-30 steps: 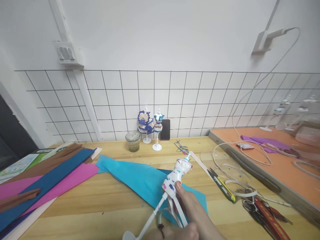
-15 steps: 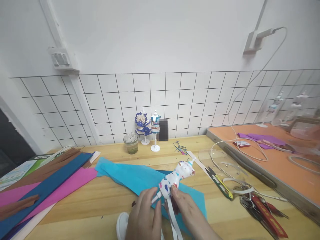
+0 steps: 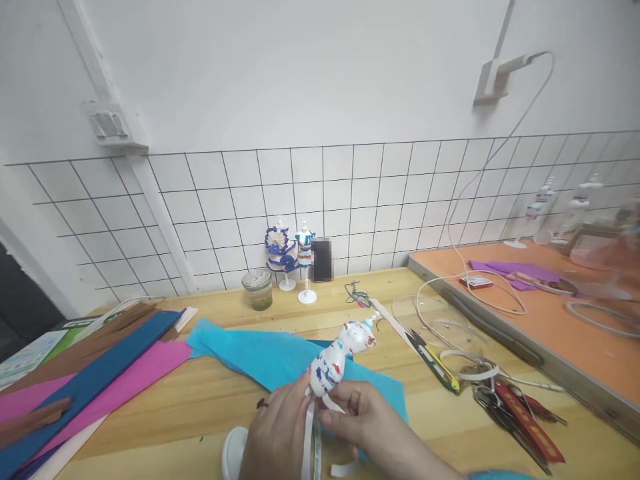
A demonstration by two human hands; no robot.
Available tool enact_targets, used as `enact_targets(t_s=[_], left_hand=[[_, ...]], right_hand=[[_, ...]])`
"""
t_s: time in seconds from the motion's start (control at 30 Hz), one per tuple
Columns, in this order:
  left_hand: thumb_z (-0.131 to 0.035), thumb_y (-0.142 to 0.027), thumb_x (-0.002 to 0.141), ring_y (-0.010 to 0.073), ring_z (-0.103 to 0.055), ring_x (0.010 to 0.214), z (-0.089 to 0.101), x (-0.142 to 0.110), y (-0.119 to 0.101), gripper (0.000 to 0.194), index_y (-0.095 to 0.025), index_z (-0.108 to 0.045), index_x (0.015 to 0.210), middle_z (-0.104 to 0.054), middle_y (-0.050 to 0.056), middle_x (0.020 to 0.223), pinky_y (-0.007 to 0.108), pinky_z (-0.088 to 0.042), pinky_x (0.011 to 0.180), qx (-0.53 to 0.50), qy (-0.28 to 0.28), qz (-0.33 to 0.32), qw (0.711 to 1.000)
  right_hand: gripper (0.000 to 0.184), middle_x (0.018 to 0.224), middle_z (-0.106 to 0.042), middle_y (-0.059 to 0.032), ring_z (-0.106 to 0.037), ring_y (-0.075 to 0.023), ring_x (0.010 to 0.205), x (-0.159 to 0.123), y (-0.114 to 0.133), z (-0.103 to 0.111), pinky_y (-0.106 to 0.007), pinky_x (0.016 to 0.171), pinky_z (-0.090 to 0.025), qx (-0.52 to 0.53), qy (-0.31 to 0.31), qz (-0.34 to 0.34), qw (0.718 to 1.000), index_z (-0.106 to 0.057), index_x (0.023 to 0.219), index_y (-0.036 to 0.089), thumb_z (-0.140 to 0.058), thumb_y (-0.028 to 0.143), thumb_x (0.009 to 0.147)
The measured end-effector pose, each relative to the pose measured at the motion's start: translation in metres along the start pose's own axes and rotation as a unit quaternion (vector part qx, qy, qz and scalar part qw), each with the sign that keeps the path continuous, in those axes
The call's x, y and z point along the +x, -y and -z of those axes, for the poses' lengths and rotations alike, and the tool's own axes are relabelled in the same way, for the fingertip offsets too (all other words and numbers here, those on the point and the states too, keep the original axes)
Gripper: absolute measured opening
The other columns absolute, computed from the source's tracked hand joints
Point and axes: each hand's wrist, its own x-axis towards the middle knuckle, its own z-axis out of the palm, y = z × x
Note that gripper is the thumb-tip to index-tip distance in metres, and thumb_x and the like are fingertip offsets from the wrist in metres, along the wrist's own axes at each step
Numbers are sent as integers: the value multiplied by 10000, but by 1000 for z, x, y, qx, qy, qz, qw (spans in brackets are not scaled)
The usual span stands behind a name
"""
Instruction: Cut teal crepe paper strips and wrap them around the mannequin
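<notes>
A miniature dress-form mannequin [image 3: 327, 367], white with blue, red and teal specks, leans to the right in front of me. My left hand [image 3: 280, 430] is closed around its stand below the body, and the round white base [image 3: 233, 450] shows beyond my fingers. Narrow white strips [image 3: 307, 440] hang beneath the body. Between the thumb and fingers of my right hand [image 3: 370, 420], just right of the mannequin's bottom, a white strip [image 3: 331, 403] is pinched. Turquoise crepe paper [image 3: 270, 350] lies under and behind both hands.
Folded paper in pink [image 3: 135, 373], blue and brown lies at left. Behind stand a lidded jar [image 3: 258, 290] and two dressed mannequins [image 3: 306, 267]. On the right are a yellow utility knife [image 3: 435, 363], red-handled scissors [image 3: 530, 427], a cable, and an orange raised surface [image 3: 575, 333].
My right hand has moved from the mannequin's lower body to the white strip beneath it. The mannequin has turned a little in my left hand. The whole view has shifted slightly.
</notes>
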Motion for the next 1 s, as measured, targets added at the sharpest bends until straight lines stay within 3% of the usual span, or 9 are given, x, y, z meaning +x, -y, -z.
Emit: enact_targets(t_s=[0.07,0.13,0.23,0.3,0.37,0.47,0.67,0.9,1.0], left_hand=[[-424,-168,852,185,-682,803,0,-1,1,231,-168,-536,1055,-728,84,896,248,-542,679,-19,-1,56,998],[-474,-242,834,184,-689,752,1,-1,1,228,-197,-506,1055,-734,60,856,239,-543,617,-65,2,197,978],[-507,-345,796,199,-674,775,4,1,-1,276,-232,-479,1046,-724,39,854,265,-525,646,-161,8,398,903],[-515,-390,775,214,-653,824,7,5,-1,284,-242,-497,1017,-710,44,894,294,-501,707,-227,6,447,865],[-547,-418,748,221,-638,838,9,8,-1,280,-233,-526,956,-700,53,901,298,-488,722,-300,16,462,834],[-578,-417,736,197,-615,839,10,12,1,250,-215,-545,878,-685,38,845,259,-483,720,-399,1,468,789],[-617,-418,720,58,-435,434,5,13,4,252,-207,-509,806,-579,-57,619,144,-369,398,-469,-10,458,755],[-596,-370,753,27,-269,330,16,19,0,210,-193,-500,814,-394,-119,445,137,-264,337,-550,18,484,680],[-629,-358,724,19,-283,339,18,21,0,240,-183,-500,823,-470,-98,506,138,-267,338,-563,19,489,666]], right_hand=[[360,571,-452,55,-272,-10,372,0,0,1,-132,326,-234,16,8,-4,1000,-663,861,137,-684,439,664],[384,545,-474,61,-261,-1,324,-1,0,1,-139,315,-216,25,11,0,1000,-651,972,159,-648,441,710],[397,432,-411,81,-254,-19,293,-3,3,-2,-152,313,-198,-25,1,11,1000,-663,988,164,-519,485,805],[401,483,-478,47,-391,-53,365,-5,5,-6,-159,365,-303,-85,-16,42,995,-690,921,167,-470,490,832],[364,711,-608,-27,-577,-130,664,-8,8,-8,-208,601,-450,-148,-24,91,985,-703,860,170,-465,445,851],[318,948,-625,-98,-477,-200,1099,-11,10,-8,-268,881,-393,-240,0,143,960,-701,793,151,-450,326,880],[296,769,-625,-92,-458,-189,1119,-11,9,-6,-239,830,-426,-323,35,195,925,-673,692,139,-440,200,864],[243,1134,-572,-127,-448,-182,1162,-12,7,-4,-249,892,-400,-307,56,192,931,-707,799,136,-470,166,845],[252,1157,-569,-145,-439,-200,1176,-12,8,-5,-270,896,-401,-288,51,190,937,-715,805,128,-477,200,848]])
